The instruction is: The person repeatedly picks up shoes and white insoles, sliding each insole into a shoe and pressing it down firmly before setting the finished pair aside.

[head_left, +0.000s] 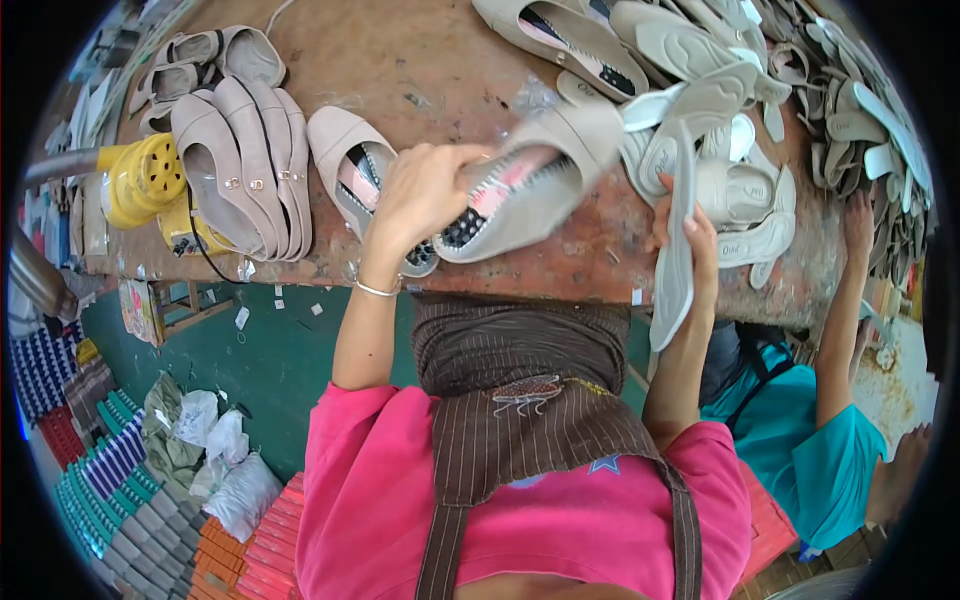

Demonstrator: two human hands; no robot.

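At the table's near edge, my left hand point(425, 195) is closed on the rim of a beige slip-on shoe point(592, 140). That shoe is smeared by motion; its toe points up and right, and a pink and black dotted lining shows inside. A similar shoe point(335, 130) lies just left of it, partly hidden by my left hand. In my right hand point(698, 250), gripped between thumb and fingers, is a pale grey insole point(673, 295) standing on edge. Beside that hand, loose insoles point(735, 190) lie in a heap.
Finished-looking beige shoes point(235, 170) stand bunched at the left, beside a yellow clog-like object point(145, 180) on a metal arm. More shoes point(570, 45) and insoles pile up at the back right. A co-worker in a teal shirt point(800, 440) reaches in from the right. Stacked red boxes point(270, 530) stand below left.
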